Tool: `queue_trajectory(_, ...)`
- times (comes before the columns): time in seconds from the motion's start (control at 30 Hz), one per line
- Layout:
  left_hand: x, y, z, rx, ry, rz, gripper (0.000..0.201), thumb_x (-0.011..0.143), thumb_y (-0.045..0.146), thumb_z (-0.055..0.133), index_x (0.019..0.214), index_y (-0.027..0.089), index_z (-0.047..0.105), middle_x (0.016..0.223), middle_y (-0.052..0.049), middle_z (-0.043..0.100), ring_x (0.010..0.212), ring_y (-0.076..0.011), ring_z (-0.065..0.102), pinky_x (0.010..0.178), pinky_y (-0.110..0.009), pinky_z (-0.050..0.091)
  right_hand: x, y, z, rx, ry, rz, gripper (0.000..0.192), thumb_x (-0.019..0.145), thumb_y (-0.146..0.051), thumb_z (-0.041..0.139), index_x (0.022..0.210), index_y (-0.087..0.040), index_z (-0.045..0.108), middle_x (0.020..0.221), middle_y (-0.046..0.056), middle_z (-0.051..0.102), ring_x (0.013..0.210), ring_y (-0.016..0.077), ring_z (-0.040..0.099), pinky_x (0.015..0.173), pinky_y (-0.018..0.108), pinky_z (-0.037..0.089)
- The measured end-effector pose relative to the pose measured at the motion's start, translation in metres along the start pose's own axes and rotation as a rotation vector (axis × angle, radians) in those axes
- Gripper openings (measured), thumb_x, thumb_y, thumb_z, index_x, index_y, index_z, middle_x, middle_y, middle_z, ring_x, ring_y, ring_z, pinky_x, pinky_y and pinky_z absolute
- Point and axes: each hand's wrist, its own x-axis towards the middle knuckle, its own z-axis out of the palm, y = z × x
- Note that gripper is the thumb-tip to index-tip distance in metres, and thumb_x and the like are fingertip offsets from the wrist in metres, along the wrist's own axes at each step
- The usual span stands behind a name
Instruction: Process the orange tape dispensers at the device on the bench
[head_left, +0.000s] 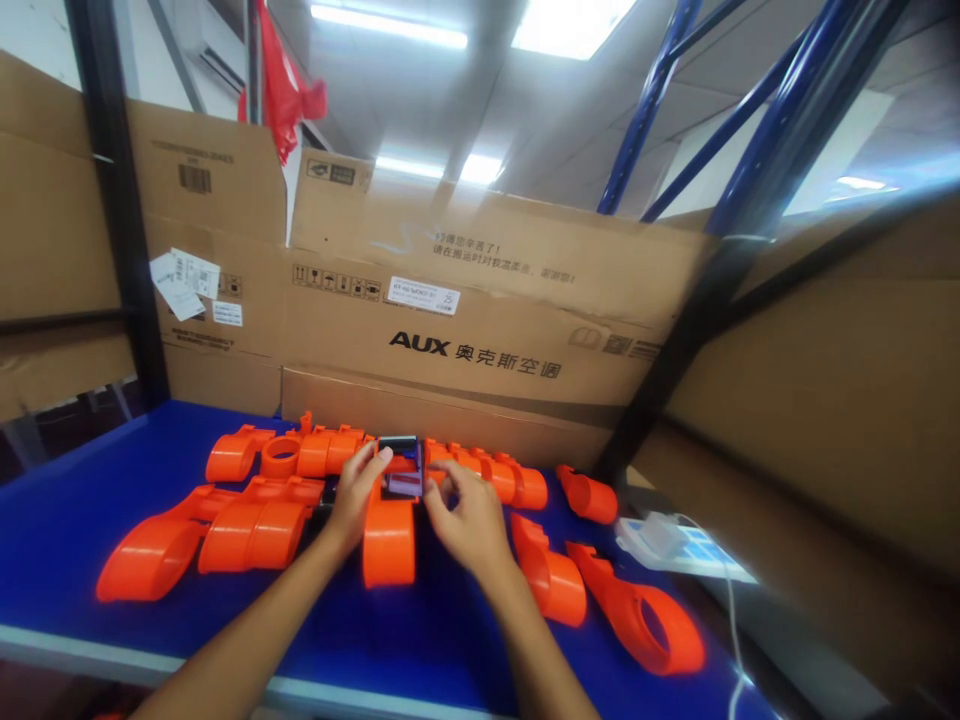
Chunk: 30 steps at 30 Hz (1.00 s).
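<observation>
- A small dark block (401,462) with a purplish face sits at the middle of the frame, held between both hands just above an orange plastic part (389,535) that lies lengthwise on the blue desk (67,520).
- The left hand (352,495) reaches in from the lower left; its fingers are curled partway, with the fingertips pressed on the block's left edge and top.
- The right hand (469,520) comes from the lower centre, fingers bent and pinched on the block's right side.
- Behind the hands, a row of orange parts (300,452) runs across the desk from centre left to centre right, lying close against one another.
- To the left of the hands, two larger orange shells (210,535) lie side by side, rounded ends toward the lower left.
- To the right, three more orange pieces (551,575) are spread apart, the outermost one (645,620) with an oval opening.
- A white adapter on a power strip (660,535) rests at the desk's right edge, with a white cable trailing down.
- Cardboard boxes (480,330) printed "AUX" stand upright along the back of the desk.
- Blue steel beams (757,130) slant through the upper right, and a red cloth (281,75) hangs at the upper left.
</observation>
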Motion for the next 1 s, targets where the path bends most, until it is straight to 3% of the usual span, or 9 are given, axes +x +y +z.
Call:
queue_trajectory(0.1,-0.001,-0.003,0.004,0.069,-0.058,0.095,0.033,0.074,0.047,0.074,0.084,0.018,0.062,0.068,0.004,0.057,0.060,-0.0114,0.054,0.058,-0.022,0.042,0.011,0.012,0.000,0.225,0.017,-0.113,0.043,0.089,-0.032,0.059,0.131,-0.021,0.057,0.088,0.004,0.070,0.080,0.0193,0.064,0.073,0.030,0.049)
queue_trajectory(0.2,-0.001,-0.007,0.004,0.142,-0.151,0.116,0.033,0.078,0.048,0.069,0.084,0.017,0.061,0.064,0.003,0.057,0.052,-0.0103,0.051,0.051,-0.022,0.039,0.012,0.019,0.008,0.270,0.055,-0.210,0.044,0.087,-0.031,0.064,0.129,-0.021,0.059,0.100,0.007,0.070,0.083,0.0193,0.064,0.078,0.033,0.052)
queue_trajectory(0.37,-0.003,-0.013,0.005,0.170,-0.234,0.058,0.031,0.081,0.047,0.066,0.089,0.017,0.059,0.053,0.005,0.054,0.041,-0.0095,0.048,0.044,-0.021,0.035,0.000,0.026,0.026,0.169,0.290,-0.216,0.036,0.087,-0.028,0.063,0.121,-0.019,0.064,0.090,0.008,0.071,0.079,0.0216,0.065,0.075,0.037,0.054)
queue_trajectory(0.47,-0.005,-0.016,0.008,0.139,-0.238,0.005,0.033,0.081,0.046,0.066,0.094,0.017,0.059,0.053,0.005,0.056,0.040,-0.0097,0.048,0.042,-0.020,0.036,-0.004,0.029,0.031,0.102,0.340,-0.236,0.034,0.086,-0.029,0.063,0.118,-0.018,0.066,0.086,0.008,0.071,0.076,0.0220,0.065,0.072,0.036,0.054)
queue_trajectory(0.6,-0.004,-0.018,0.009,0.142,-0.273,-0.017,0.035,0.082,0.049,0.064,0.094,0.017,0.060,0.054,0.003,0.059,0.041,-0.0122,0.053,0.043,-0.022,0.040,-0.003,0.032,0.028,0.018,0.308,-0.331,0.036,0.088,-0.028,0.061,0.122,-0.016,0.064,0.089,0.010,0.071,0.078,0.0229,0.064,0.072,0.037,0.054)
queue_trajectory(0.73,-0.004,-0.018,0.008,0.226,-0.264,-0.006,0.033,0.081,0.050,0.066,0.083,0.017,0.059,0.043,0.007,0.049,0.031,-0.0078,0.042,0.037,-0.019,0.029,-0.004,0.034,0.025,0.020,0.226,-0.390,0.035,0.089,-0.025,0.059,0.122,-0.016,0.062,0.091,0.010,0.071,0.080,0.0226,0.063,0.072,0.036,0.054)
queue_trajectory(0.83,-0.004,-0.017,0.008,0.214,-0.265,-0.003,0.033,0.078,0.048,0.070,0.079,0.018,0.057,0.039,0.009,0.043,0.029,-0.0054,0.034,0.035,-0.018,0.025,-0.007,0.032,0.022,0.065,0.184,-0.375,0.032,0.089,-0.024,0.057,0.120,-0.016,0.063,0.093,0.010,0.070,0.082,0.0221,0.063,0.073,0.035,0.055)
queue_trajectory(1.0,-0.005,-0.015,0.011,0.192,-0.303,-0.006,0.034,0.078,0.048,0.070,0.075,0.017,0.057,0.043,0.006,0.052,0.030,-0.0053,0.036,0.035,-0.018,0.027,-0.011,0.022,0.014,0.062,0.126,-0.308,0.027,0.092,-0.025,0.053,0.114,-0.016,0.066,0.087,0.009,0.066,0.079,0.0212,0.062,0.073,0.034,0.053)
